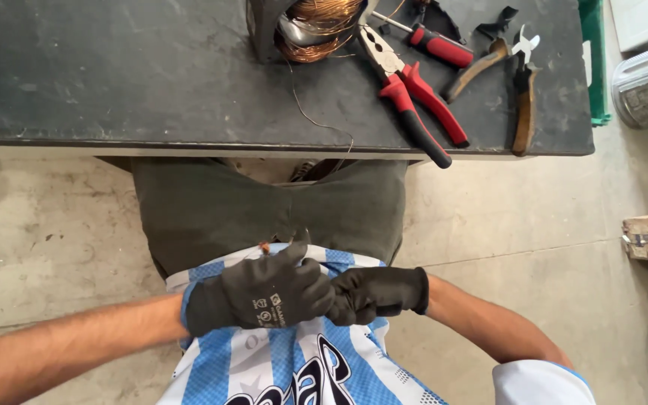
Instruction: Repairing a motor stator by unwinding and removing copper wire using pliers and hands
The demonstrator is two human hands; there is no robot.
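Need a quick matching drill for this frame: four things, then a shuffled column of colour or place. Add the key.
Things:
1. pliers
2. cutters
3. copper coil
4. left hand

Colour or place:
A. brown handles, right end of the bench
B. gloved, against the striped shirt, touching the right hand
C. red and black handles, tips near the coil
D. at the bench's far edge, a loose strand trailing toward the front

Pairs: 1-C, 2-A, 3-D, 4-B
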